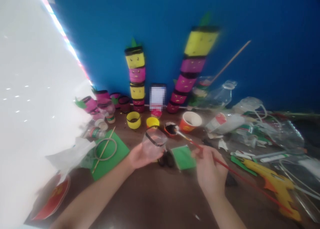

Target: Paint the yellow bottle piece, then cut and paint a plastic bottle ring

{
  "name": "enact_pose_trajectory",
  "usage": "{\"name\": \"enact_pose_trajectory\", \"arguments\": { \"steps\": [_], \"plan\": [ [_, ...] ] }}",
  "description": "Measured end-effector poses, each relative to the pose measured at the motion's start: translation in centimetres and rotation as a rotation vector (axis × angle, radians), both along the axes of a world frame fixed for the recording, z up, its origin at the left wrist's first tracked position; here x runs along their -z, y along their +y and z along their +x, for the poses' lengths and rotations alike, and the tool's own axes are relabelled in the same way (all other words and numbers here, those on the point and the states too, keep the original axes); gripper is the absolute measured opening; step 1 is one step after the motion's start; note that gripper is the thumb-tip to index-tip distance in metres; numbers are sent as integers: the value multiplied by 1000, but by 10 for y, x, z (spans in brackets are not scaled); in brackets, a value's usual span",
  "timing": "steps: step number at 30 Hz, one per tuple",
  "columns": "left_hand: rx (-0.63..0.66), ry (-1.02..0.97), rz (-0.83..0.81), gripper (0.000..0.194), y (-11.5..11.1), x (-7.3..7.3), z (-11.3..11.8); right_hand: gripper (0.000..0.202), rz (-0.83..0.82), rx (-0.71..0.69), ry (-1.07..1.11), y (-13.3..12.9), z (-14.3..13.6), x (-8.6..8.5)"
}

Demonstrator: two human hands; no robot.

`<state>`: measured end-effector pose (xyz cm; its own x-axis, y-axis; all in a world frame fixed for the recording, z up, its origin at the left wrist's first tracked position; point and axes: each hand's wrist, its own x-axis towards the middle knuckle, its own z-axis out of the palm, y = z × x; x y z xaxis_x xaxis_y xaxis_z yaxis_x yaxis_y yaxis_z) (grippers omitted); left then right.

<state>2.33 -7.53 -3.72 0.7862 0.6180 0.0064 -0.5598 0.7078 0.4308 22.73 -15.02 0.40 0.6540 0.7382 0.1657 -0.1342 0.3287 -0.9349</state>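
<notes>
My left hand (140, 156) is closed round a clear plastic cup (153, 148), which looks like a cut bottle piece, with a black band along its rim. In my right hand (210, 165) is a long red paintbrush (240, 174), gripped along its handle. Its tip reaches a small container of black paint (171, 128) just beyond the cup. Behind the cup stand a small yellow pot (153, 122) and a yellow cup with a black rim (133, 120). A green square (184, 157) lies between my hands. Motion blurs parts of the picture.
Stacks of painted yellow and pink cups (137, 75) stand against the blue wall (100, 29). A paper cup (191, 121) sits behind the paint. Plastic bottles (221, 96) and a yellow glue gun (275, 182) lie right; a green sheet (105, 162) with a ring (115, 151) lies left.
</notes>
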Motion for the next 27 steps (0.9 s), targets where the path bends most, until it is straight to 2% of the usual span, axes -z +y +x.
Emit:
{"name": "enact_pose_trajectory", "arguments": {
  "steps": [4, 9, 12, 15, 18, 22, 24, 27],
  "plan": [
    [6, -14, 9, 59, 0, -2, 1, 22, 15, -13, 52, 1, -1, -4],
    [-58, -16, -16, 52, 0, -4, 2, 18, 5, 3, 51, 0, -2, -8],
    [-41, -12, 5, 51, 1, -5, 2, 16, 60, -63, 56, 1, 2, -7],
    [-7, 6, 59, 52, 0, -6, 2, 23, 138, -134, 50, 1, 8, -6],
    [8, 53, 115, 53, -1, -8, 4, 23, 170, -113, 15, 0, 13, -10],
    [-85, 101, 191, 56, -3, -12, 7, 13, 187, -95, -51, -7, 16, -23],
    [-92, 129, 215, 59, -4, -15, 8, 10, 182, -105, -110, -11, 16, -28],
    [-68, 172, 233, 59, -5, -18, 8, 9, 137, -108, -240, -18, 17, -26]
  ]
}}
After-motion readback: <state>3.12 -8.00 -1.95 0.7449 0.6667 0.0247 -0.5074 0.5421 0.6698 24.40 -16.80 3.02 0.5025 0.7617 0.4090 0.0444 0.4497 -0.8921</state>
